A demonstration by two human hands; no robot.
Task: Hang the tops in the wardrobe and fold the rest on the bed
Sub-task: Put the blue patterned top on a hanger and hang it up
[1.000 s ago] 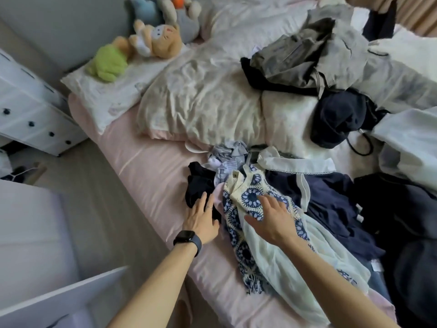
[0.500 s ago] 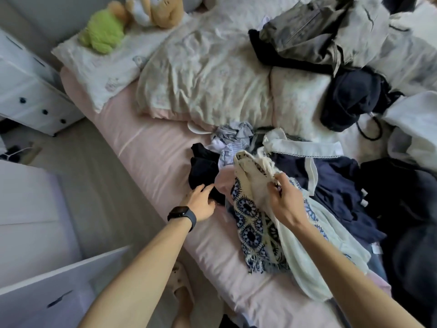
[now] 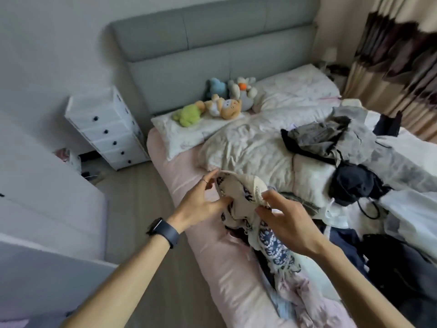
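Both hands are on the patterned top, cream with dark blue motifs, which is held up off the bed. The left hand has its edge pinched, long fingers running along the hem and the thumb pressed into the cloth. The right hand is curled tighter, fingertips and thumb nipping a bunch of fabric on the other side. The top's lower end trails down onto the pile, so it's only partly free.

Under the top and to its right, that's where the clutter is. A pale pink garment lies below its hanging tail, and a navy piece sits just to its right. Further right and back, a black bundle with a looped cord and a grey garment are heaped on the crumpled duvet directly behind the top.

Beyond the top, up toward the grey headboard, plush toys rest on a pillow. Off to the top's left, across bare floor, stands a white drawer unit, with a white panel nearer on that side; whether it's the wardrobe I can't tell. A striped curtain hangs far to the top's right. There's a dark watch on the left wrist.
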